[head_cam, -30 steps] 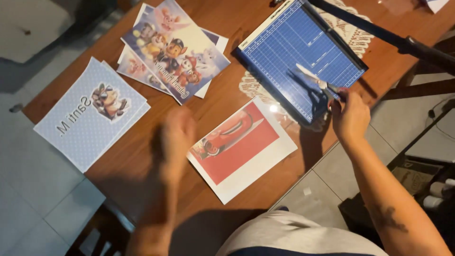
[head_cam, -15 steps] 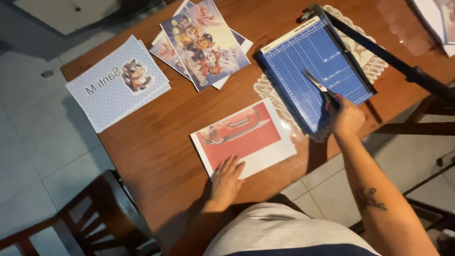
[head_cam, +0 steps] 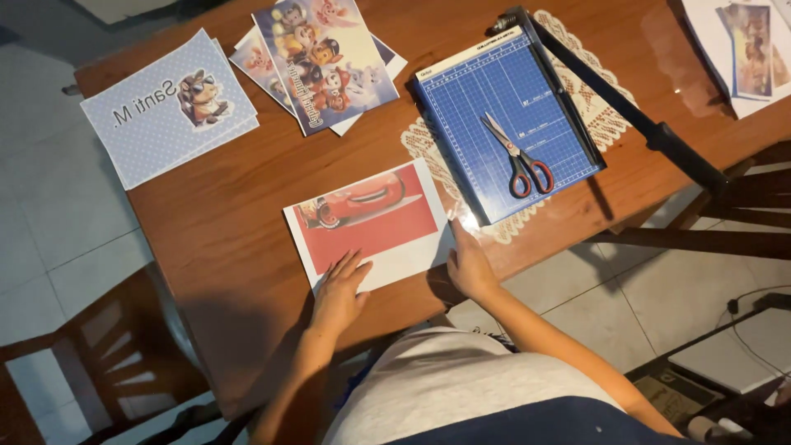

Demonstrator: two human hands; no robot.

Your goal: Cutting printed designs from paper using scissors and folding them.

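You are in a home, at a dining table used for paper crafts. The wooden table (head_cam: 247, 198) carries a lace doily (head_cam: 606, 115) toward its right edge, a wooden chair (head_cam: 107, 363) stands at its near-left corner, and pale floor tiles (head_cam: 49, 222) lie all around.

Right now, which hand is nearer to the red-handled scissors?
The right hand. It rests at the red car print's right edge, just below the blue cutting board where the scissors lie. The left hand presses the print's bottom-left corner, farther away.
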